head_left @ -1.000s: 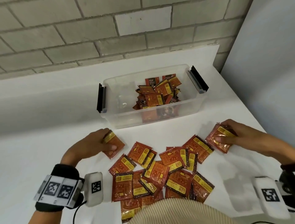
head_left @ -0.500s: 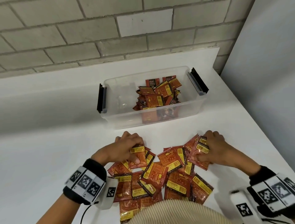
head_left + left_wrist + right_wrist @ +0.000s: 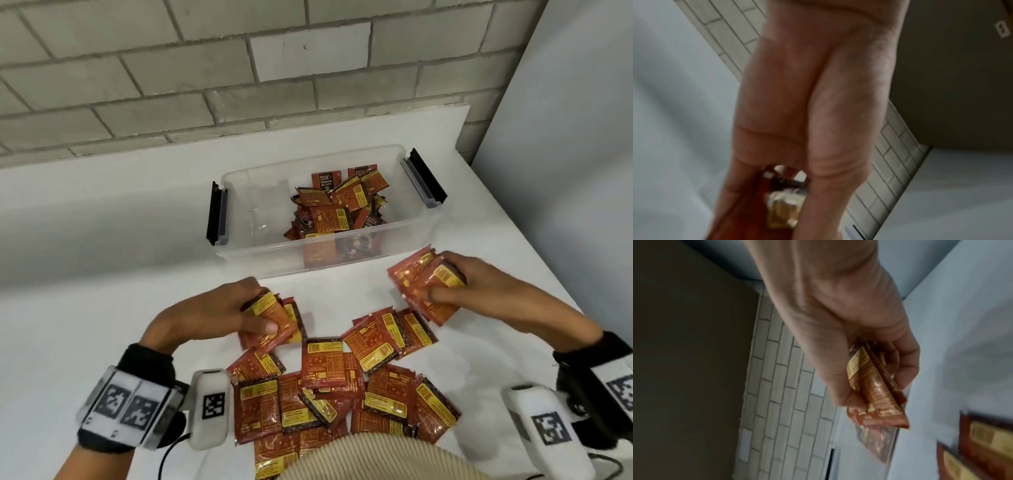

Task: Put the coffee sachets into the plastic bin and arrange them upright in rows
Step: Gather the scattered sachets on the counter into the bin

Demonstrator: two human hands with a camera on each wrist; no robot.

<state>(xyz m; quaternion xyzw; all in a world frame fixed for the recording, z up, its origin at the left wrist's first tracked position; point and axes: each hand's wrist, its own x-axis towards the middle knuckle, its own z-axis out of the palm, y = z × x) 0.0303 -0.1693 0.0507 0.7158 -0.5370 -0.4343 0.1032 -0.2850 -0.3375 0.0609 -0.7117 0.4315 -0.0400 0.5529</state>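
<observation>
Several red-and-yellow coffee sachets [image 3: 339, 387] lie scattered on the white table in front of me. My left hand [image 3: 236, 311] grips a small stack of sachets [image 3: 274, 322] just above the pile's left side; the left wrist view shows the stack [image 3: 781, 204] blurred between thumb and fingers. To the right, my right hand [image 3: 455, 287] holds another stack of sachets [image 3: 414, 287], seen edge-on as a stack [image 3: 871, 386] in the right wrist view. The clear plastic bin [image 3: 246, 192] stands behind, with a loose heap of sachets [image 3: 335, 209] in its right half.
The bin has black latch handles at its left [image 3: 215, 219] and right [image 3: 424, 183] ends. A grey brick wall [image 3: 205, 68] runs behind the table. A pale panel [image 3: 565, 137] rises at the right, along the table's edge.
Both hands dipped into the pile and came back up. Each now holds a thicker stack than one second ago, and the pile's top has thinned.
</observation>
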